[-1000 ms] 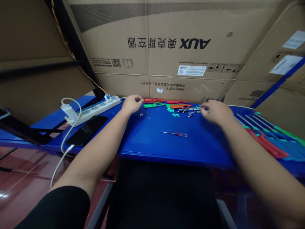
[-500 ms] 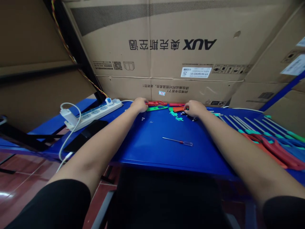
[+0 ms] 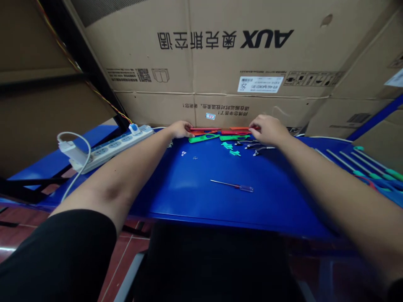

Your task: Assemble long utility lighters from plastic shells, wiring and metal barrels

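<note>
Two small groups of coloured plastic casings lie along the back of the bench (image 3: 189,197), close to the cardboard (image 3: 157,105): the left group has a green casing (image 3: 194,139) in front of red and orange ones, and the right group has an orange casing (image 3: 239,128) behind red and green. The left hand (image 3: 181,129) is at the left group's outer end, its fingers bent; whether they pinch a casing I cannot tell. The right hand (image 3: 269,129) has thumb and forefinger curled about the right group's end, grip likewise unclear. A push from either side could make the thin casings ride over one another. Just in front, mint-green parts (image 3: 234,153) and dark wired parts (image 3: 255,151) could be snagged by a low right wrist. Tiny pale pieces (image 3: 183,153) near the left forearm might scatter if brushed, and the screwdriver (image 3: 245,188), lying loose nearer the front, could roll if knocked.
</note>
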Tool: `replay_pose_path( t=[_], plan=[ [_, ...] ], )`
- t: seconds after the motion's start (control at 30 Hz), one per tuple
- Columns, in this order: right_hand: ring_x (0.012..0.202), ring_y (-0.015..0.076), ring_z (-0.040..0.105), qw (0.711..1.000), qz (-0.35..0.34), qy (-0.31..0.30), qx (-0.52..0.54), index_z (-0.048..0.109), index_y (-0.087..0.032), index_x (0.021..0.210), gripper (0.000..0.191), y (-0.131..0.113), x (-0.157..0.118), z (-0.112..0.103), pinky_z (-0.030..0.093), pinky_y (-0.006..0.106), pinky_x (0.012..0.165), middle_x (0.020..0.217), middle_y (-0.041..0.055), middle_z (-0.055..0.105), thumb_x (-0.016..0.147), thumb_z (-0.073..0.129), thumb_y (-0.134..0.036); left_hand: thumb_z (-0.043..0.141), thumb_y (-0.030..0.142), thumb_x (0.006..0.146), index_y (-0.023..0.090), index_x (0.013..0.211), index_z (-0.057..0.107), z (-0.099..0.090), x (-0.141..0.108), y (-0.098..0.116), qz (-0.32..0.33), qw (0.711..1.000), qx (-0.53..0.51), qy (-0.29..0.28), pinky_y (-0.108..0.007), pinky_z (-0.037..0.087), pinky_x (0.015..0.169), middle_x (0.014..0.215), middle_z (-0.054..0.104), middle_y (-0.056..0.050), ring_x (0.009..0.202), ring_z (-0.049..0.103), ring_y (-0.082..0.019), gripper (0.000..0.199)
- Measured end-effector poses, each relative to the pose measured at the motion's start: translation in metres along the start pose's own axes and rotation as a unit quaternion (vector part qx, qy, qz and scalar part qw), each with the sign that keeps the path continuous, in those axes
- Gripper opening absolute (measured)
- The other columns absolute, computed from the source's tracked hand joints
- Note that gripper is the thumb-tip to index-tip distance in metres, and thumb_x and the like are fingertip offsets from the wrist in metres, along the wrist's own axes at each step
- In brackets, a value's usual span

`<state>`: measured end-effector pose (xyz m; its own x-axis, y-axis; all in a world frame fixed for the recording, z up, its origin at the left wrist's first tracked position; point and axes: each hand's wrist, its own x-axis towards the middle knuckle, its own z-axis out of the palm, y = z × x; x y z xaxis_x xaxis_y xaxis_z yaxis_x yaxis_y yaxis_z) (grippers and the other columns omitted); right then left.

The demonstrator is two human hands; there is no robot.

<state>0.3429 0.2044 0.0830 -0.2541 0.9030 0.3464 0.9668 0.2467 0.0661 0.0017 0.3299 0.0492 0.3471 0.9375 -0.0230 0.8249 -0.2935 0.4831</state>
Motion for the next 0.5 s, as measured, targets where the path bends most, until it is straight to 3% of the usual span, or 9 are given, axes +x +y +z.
replay_pose_path(
  t=[0.07,0.2,0.3,0.37,0.5],
  plan=[
    [0.1,0.0276,0.061,1.0,-0.005,0.026,0.012,0.073,-0.016,0.105,0.031,0.005,-0.016,-0.009,0.046,0.039,0.085,0.109,0.0137,0.069,0.093,0.049,-0.031,0.067,0.035,0.093,0.016,0.127,0.059,-0.007,-0.001,0.002,0.003,1.0,-0.009,0.004,-0.042,0.056,0.091,0.121,0.065,-0.009,0.105,0.065,-0.023,0.04],
    [0.1,0.0277,0.061,0.997,-0.01,0.07,0.037,0.072,-0.016,0.103,0.031,0.014,-0.049,-0.017,0.046,0.041,0.09,0.104,0.0139,0.069,0.093,0.047,-0.033,0.086,0.032,0.07,0.022,0.128,0.063,-0.036,-0.006,0.009,0.008,1.0,-0.016,0.002,-0.034,0.053,0.086,0.094,0.071,-0.004,0.092,0.068,-0.025,0.063],
    [0.1,0.0291,0.061,0.995,-0.015,0.083,0.054,0.071,-0.019,0.096,0.027,0.019,-0.064,-0.016,0.047,0.044,0.092,0.102,0.0127,0.07,0.091,0.05,-0.034,0.084,0.043,0.069,0.018,0.103,0.074,-0.062,-0.018,0.019,-0.003,0.998,-0.026,-0.054,-0.036,0.054,0.075,0.08,0.07,-0.006,0.078,0.068,-0.024,0.043],
    [0.098,0.0292,0.062,0.995,-0.017,0.079,0.061,0.071,-0.02,0.093,0.024,0.02,-0.068,-0.016,0.048,0.044,0.09,0.1,0.0121,0.07,0.09,0.051,-0.033,0.081,0.051,0.071,0.016,0.091,0.074,-0.075,-0.029,0.027,0.002,0.996,-0.031,-0.084,-0.036,0.055,0.072,0.076,0.069,-0.009,0.074,0.067,-0.023,0.041],
    [0.09,0.0254,0.064,0.996,-0.045,0.032,0.075,0.07,-0.019,0.091,0.023,0.01,-0.071,-0.024,0.05,0.038,0.082,0.097,0.0113,0.069,0.089,0.051,-0.031,0.076,0.057,0.074,0.015,0.087,0.074,-0.082,-0.059,0.042,0.035,0.994,-0.022,-0.103,-0.035,0.054,0.073,0.076,0.069,-0.009,0.073,0.064,-0.02,0.044]
  ],
)
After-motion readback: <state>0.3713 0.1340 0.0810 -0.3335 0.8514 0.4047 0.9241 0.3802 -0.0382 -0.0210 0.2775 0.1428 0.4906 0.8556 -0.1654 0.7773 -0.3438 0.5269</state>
